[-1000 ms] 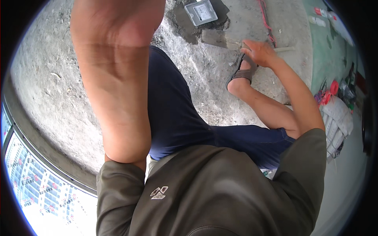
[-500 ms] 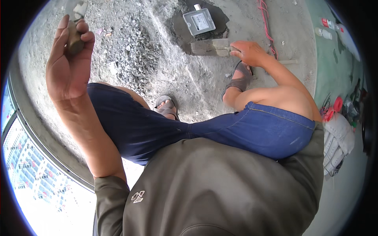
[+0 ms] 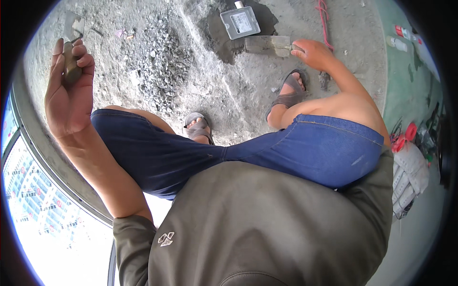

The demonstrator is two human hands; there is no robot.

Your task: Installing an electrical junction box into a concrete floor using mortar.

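Note:
My left hand (image 3: 71, 97), raised at the far left, has its fingers round the wooden handle of a putty knife (image 3: 74, 26), whose flat pale blade points away from me. My right hand (image 3: 312, 53) grips the handle of a trowel (image 3: 267, 45) with a long rectangular metal blade. That blade lies level over the near edge of a dark wet mortar patch (image 3: 217, 40). Just beyond it, a grey rectangular box (image 3: 240, 22) with a white label and a short white pipe stub (image 3: 239, 5) sits in the patch.
Loose gravel (image 3: 162, 66) is heaped left of the mortar on rough concrete. A red cord (image 3: 324, 24) runs along the right. Bottles (image 3: 400, 43) and a white sack (image 3: 410, 167) stand farther right. My sandalled feet (image 3: 293, 88) flank the work area; a window (image 3: 38, 190) is at left.
My left hand with the putty knife has shifted left and slightly nearer. The trowel in my right hand has slid right and slightly away from me.

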